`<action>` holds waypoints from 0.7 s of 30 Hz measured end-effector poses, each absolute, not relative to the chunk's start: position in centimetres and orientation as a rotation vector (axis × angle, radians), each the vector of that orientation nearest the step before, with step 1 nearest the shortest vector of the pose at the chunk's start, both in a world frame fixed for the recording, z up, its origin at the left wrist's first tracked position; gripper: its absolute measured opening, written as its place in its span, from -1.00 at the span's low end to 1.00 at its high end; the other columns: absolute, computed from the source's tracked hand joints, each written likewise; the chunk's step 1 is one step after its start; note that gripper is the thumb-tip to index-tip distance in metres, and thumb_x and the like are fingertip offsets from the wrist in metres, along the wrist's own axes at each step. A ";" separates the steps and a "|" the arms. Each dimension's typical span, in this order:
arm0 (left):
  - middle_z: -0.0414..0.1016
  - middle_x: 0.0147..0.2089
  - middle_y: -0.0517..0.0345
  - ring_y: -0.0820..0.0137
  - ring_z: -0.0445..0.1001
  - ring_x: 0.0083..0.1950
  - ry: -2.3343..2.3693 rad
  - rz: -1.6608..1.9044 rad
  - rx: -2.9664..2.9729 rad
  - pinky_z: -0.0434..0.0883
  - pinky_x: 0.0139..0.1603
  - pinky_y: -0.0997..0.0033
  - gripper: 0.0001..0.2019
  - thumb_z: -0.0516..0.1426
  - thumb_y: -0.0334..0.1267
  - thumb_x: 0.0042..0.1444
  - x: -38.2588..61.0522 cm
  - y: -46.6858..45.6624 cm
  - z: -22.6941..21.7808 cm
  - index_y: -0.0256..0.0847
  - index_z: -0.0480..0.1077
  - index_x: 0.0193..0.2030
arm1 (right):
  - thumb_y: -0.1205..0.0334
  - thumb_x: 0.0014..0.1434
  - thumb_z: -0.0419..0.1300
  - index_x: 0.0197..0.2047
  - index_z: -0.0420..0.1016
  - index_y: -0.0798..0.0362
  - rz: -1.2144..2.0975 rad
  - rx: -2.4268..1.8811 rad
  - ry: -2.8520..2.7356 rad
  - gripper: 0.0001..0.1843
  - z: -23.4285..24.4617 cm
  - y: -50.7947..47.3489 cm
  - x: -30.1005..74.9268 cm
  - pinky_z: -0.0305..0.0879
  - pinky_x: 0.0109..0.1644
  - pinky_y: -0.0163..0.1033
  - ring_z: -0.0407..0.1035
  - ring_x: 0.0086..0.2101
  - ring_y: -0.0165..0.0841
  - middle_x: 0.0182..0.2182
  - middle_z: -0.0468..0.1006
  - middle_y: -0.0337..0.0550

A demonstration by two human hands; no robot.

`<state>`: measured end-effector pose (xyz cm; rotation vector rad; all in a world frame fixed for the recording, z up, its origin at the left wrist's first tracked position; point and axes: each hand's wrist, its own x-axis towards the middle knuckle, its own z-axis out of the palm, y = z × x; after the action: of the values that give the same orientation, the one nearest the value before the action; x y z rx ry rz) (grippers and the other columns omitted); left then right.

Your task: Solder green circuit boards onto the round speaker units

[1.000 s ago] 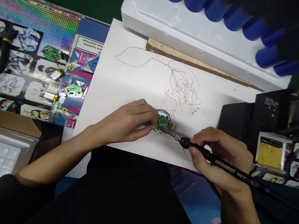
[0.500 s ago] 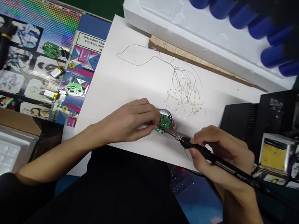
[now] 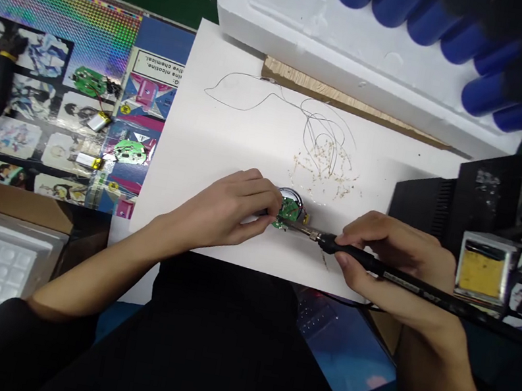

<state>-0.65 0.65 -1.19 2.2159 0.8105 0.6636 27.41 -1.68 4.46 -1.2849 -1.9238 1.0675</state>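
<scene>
The left hand point(image 3: 243, 209) is nearly closed, thumb and fingertips pinched on the left rim of a small green circuit board point(image 3: 290, 210); whether they also grip a wire is too small to tell. The board is over the white sheet point(image 3: 230, 140), close to its near edge and a little right of the middle, with a dark curved line round its far side and a small yellow piece at its right. The right hand point(image 3: 394, 264) is closed round the black handle of a soldering iron point(image 3: 356, 255), which points left, its tip at the board's near part; exact contact cannot be made out. Toward the sheet's far edge lies a tangle of thin wire point(image 3: 240, 107), one loop reaching toward the far left corner, with tiny pale scraps point(image 3: 325, 169) scattered beneath its right end. A wooden strip point(image 3: 347, 100) runs along the far edge, before a white foam box point(image 3: 316, 48) holding blue cylinders point(image 3: 393, 4). By the right edge stands a black box point(image 3: 422, 206), with a yellow sponge point(image 3: 482, 271) beyond. Off the left edge, pliers point(image 3: 6, 73) lie on a glossy printed surface point(image 3: 93, 27).
</scene>
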 end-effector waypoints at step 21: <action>0.63 -0.05 -0.01 0.22 0.53 -0.01 0.824 0.658 2.214 0.46 0.06 0.18 -0.88 0.09 -0.36 0.46 -0.6 0.6 -0.9 -0.19 0.46 -0.09 | -0.21 0.47 0.14 0.19 0.63 -0.06 0.985 -1.317 -1.304 -0.50 2.0 -6.3 24.4 0.38 -0.69 -0.18 0.59 -0.55 -0.25 -0.31 0.74 -0.10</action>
<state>-0.59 0.61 -0.90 2.2141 0.8241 0.6575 24.40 -6.28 2.03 -1.3172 -1.3042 0.9847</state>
